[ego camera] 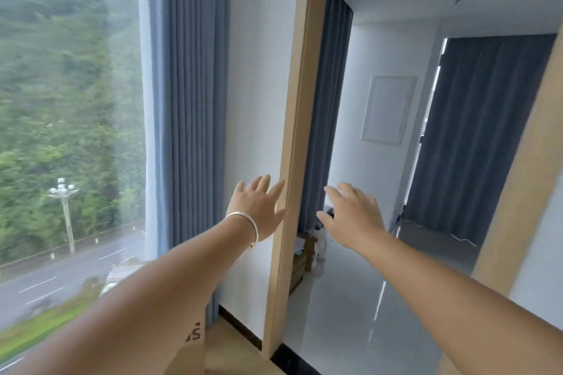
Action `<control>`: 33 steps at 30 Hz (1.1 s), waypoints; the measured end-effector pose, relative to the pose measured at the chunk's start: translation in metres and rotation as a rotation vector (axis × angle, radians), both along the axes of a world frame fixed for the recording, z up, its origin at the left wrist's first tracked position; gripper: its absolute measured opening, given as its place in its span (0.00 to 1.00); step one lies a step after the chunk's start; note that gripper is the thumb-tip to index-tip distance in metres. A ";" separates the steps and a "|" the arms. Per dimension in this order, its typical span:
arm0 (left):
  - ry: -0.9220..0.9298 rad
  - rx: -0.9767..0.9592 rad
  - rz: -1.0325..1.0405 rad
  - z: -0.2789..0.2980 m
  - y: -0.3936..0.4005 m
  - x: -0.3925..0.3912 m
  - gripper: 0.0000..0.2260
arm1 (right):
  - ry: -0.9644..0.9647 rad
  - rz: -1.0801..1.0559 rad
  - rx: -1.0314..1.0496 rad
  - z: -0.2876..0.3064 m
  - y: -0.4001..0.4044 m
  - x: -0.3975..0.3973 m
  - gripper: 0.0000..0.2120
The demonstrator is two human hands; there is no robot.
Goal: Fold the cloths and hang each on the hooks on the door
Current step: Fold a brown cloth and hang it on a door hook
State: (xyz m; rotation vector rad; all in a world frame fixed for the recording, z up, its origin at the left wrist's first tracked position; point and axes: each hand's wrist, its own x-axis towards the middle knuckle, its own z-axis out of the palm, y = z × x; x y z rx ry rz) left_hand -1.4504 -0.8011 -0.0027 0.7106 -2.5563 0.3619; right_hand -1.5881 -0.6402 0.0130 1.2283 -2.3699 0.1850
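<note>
Both my arms stretch forward at chest height. My left hand (259,207), with a silver bangle on its wrist, has its fingers spread in front of the white wall beside the wooden door frame (292,161). My right hand (353,216) is also spread, in front of the open doorway. Neither hand holds anything. No cloth, hook or door leaf shows in this view.
A blue curtain (189,100) hangs left of the wall, beside a large window (67,131) onto trees and a road. Through the doorway lie a glossy tiled floor (365,298), a dark curtain (475,137) and a wooden box (300,265) by the frame. A cardboard box (192,353) sits low.
</note>
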 end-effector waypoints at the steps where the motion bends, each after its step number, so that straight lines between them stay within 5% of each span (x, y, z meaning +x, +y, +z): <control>1: -0.010 0.015 0.044 -0.006 -0.018 0.012 0.29 | -0.005 0.043 0.007 -0.005 -0.025 0.004 0.28; 11: -0.104 0.177 0.650 -0.097 -0.167 0.191 0.30 | -0.117 0.590 0.140 -0.096 -0.258 0.103 0.29; 21: -0.181 0.390 1.083 -0.208 -0.209 0.269 0.31 | -0.132 1.091 0.375 -0.220 -0.416 0.166 0.25; 33: -0.179 0.812 1.149 -0.496 -0.211 0.290 0.29 | -0.118 1.181 0.758 -0.491 -0.452 0.179 0.28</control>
